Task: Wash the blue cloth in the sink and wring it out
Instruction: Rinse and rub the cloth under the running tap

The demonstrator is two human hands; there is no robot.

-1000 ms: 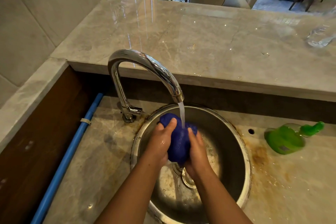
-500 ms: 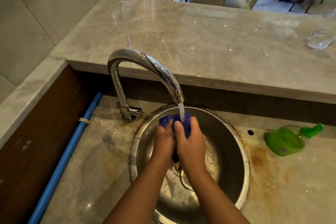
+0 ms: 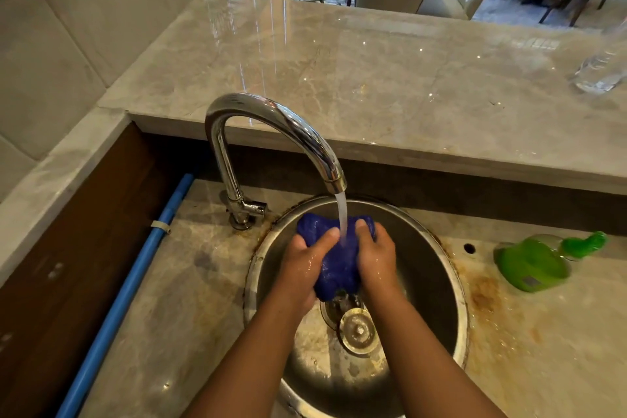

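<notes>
Two grips: your left hand [image 3: 305, 258] and right hand [image 3: 375, 254] clench the blue cloth [image 3: 336, 265]. You hold it bunched under the tap's stream [image 3: 342, 217], over the sink [image 3: 437, 288], for rinsing.

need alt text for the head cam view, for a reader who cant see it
Two bare hands, left hand and right hand, hold a bunched blue cloth under water running from a chrome tap over a round steel sink. A green bottle lies on the stained counter, right.

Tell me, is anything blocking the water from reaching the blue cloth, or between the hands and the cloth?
Nothing visible. The left hand and right hand both grip the crumpled blue cloth directly, and the stream from the curved chrome tap falls straight onto it.
</notes>
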